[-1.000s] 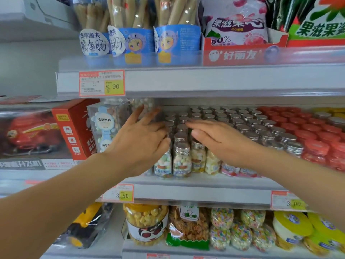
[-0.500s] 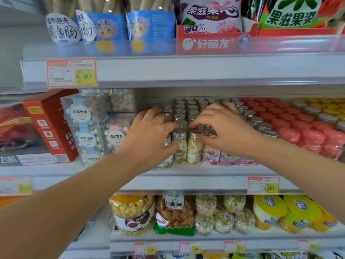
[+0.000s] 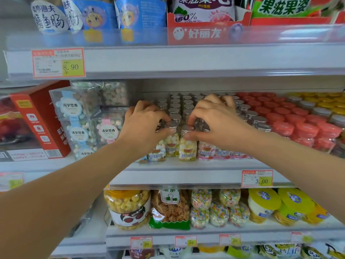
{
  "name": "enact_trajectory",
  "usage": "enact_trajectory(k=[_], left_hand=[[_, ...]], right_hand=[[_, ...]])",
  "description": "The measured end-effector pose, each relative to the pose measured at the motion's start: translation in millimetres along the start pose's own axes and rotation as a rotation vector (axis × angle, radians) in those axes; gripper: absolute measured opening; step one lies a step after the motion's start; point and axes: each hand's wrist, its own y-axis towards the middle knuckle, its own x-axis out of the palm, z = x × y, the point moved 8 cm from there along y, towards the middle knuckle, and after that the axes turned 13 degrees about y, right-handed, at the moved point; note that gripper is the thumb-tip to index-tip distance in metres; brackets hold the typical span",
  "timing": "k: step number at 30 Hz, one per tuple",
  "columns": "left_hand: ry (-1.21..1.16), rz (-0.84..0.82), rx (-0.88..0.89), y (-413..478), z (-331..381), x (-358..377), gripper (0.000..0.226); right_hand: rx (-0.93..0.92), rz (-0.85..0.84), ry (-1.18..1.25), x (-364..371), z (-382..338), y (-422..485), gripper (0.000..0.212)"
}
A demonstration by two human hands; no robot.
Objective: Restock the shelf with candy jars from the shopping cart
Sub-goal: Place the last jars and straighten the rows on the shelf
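My left hand (image 3: 147, 126) curled its fingers round the silver cap of one candy jar (image 3: 172, 144) at the front edge of the shelf (image 3: 186, 176); my right hand (image 3: 214, 124) pinched the cap of the neighbouring jar (image 3: 187, 148), just at its 3 o'clock; both stood upright, side by side; red-lidded jars (image 3: 298, 128) stood further toward 3 o'clock; clear boxes (image 3: 84, 124) sat at 9 o'clock.
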Motion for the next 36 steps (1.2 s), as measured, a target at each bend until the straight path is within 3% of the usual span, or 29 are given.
enact_trajectory(k=[10, 19, 24, 29, 33, 36], left_hand=[[-0.038, -0.024, 0.145, 1, 4, -2, 0.033], [-0.123, -0.060, 0.217, -5, 5, -4, 0.033], [-0.104, -0.060, 0.205, -6, 6, -3, 0.027], [-0.056, 0.078, 0.191, -12, 13, -17, 0.064], [-0.017, 0.129, 0.281, -14, 41, -18, 0.055], [-0.017, 0.119, 0.238, -9, 53, -10, 0.051]], right_hand=[[-0.032, -0.059, -0.019, -2, 3, -2, 0.057], [-0.012, -0.073, -0.045, -1, 6, 1, 0.046], [0.015, -0.079, 0.080, -4, 10, -8, 0.068], [0.000, 0.073, 0.052, -19, 28, -25, 0.036], [0.008, 0.066, 0.034, -10, 31, -26, 0.043], [0.015, 0.095, 0.079, -10, 32, -26, 0.038]])
